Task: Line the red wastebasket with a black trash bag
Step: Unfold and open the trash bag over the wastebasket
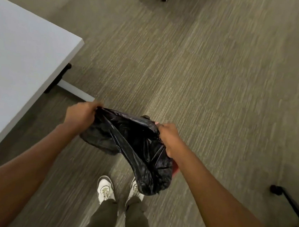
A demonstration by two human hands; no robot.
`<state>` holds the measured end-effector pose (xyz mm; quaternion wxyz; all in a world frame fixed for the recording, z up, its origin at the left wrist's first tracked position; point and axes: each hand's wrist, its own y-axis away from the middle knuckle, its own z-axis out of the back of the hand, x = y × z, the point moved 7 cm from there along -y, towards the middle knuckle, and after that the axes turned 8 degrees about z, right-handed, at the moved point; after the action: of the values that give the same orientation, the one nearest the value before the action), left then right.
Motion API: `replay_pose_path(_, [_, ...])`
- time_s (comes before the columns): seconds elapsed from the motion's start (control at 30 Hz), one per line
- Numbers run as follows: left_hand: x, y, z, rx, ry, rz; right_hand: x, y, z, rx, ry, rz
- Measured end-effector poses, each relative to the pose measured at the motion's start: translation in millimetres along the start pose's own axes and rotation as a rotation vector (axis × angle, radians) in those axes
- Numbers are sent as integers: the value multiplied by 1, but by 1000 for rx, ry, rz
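Observation:
A crumpled black trash bag (137, 149) is stretched between both hands above the carpet, its mouth pulled wide and its body sagging toward my feet. My left hand (81, 114) grips the bag's left edge. My right hand (168, 138) grips the right edge. Only a small red sliver of the wastebasket (175, 169) shows under the bag by my right forearm; the rest of it is hidden by the bag.
A white table (20, 61) stands at the left with a black leg and white foot bar (76, 91). A black chair base with a caster (284, 199) sits at the right. My white shoes (105, 188) are on the grey carpet below the bag.

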<state>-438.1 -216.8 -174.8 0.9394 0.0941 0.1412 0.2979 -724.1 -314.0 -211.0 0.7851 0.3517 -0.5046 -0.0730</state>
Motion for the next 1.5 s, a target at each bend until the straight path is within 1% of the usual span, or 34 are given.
replay_pose_path(0.1, [8,20,-3,-165,292,94,-10,-11,1,-52,-109,-139])
replay_pose_path(0.17, [15,45,6,-296,509,227,-20,-24,11,-107,-112,-212])
replay_pose_path(0.23, [32,69,11,-413,719,397,-41,-37,26,-163,-119,-317])
replay_pose_path(0.27, [41,78,13,-480,806,455,-52,-42,32,-182,-156,-369])
replay_pose_path(0.3, [49,85,17,-555,880,475,-65,-49,37,-204,-181,-402])
replay_pose_path(0.33, [52,90,24,-624,921,442,-74,-54,42,-225,-172,-408])
replay_pose_path(0.37, [50,93,34,-671,920,357,-75,-53,45,-238,-133,-396])
replay_pose_path(0.47, [23,100,58,-689,854,-23,-53,-43,50,-334,152,-235])
replay_pose_path(0.53, [3,102,68,-696,709,-254,-30,-32,41,-365,361,-124])
replay_pose_path(0.6, [-23,108,70,-728,478,-500,8,-18,27,-419,452,75])
replay_pose_path(0.63, [-36,111,68,-727,372,-601,28,-11,17,-421,409,187])
replay_pose_path(0.67, [-49,114,66,-722,278,-675,46,-4,7,-397,307,258])
replay_pose_path(0.7, [-60,118,62,-719,193,-745,63,5,-6,-339,173,265])
replay_pose_path(0.73, [-71,123,57,-712,121,-820,73,11,-22,-230,14,204])
replay_pose_path(0.77, [-82,130,52,-698,68,-896,80,17,-40,-111,-111,101])
replay_pose_path(0.8, [-91,137,47,-686,37,-967,84,24,-57,-2,-148,-12])
replay_pose_path(0.83, [-98,144,42,-679,31,-1026,85,29,-72,98,-131,-101])
replay_pose_path(0.87, [-104,149,39,-673,40,-1067,83,32,-85,171,-95,-163])
replay_pose_path(0.93, [-114,157,32,-651,49,-1119,68,30,-103,231,-49,-239])
replay_pose_path(1.03, [-123,165,25,-594,28,-1176,38,20,-113,116,-115,-311])
replay_pose_path(1.07, [-124,166,24,-575,20,-1187,13,2,-113,52,-133,-309])
replay_pose_path(1.13, [-125,168,22,-542,10,-1188,-44,-37,-103,-181,-162,-331])
replay_pose_path(1.17, [-126,169,21,-529,11,-1188,-59,-38,-99,-237,-260,-361])
replay_pose_path(1.2, [-126,171,21,-517,14,-1193,-61,-30,-98,-252,-351,-372])
replay_pose_path(1.27, [-126,176,18,-494,15,-1216,-33,8,-100,-215,-492,-384])
replay_pose_path(1.33, [-125,182,12,-470,31,-1254,-33,15,-106,-176,-561,-388])
replay_pose_path(1.5, [-120,194,-2,-375,67,-1326,-45,6,-124,-157,-476,-493])
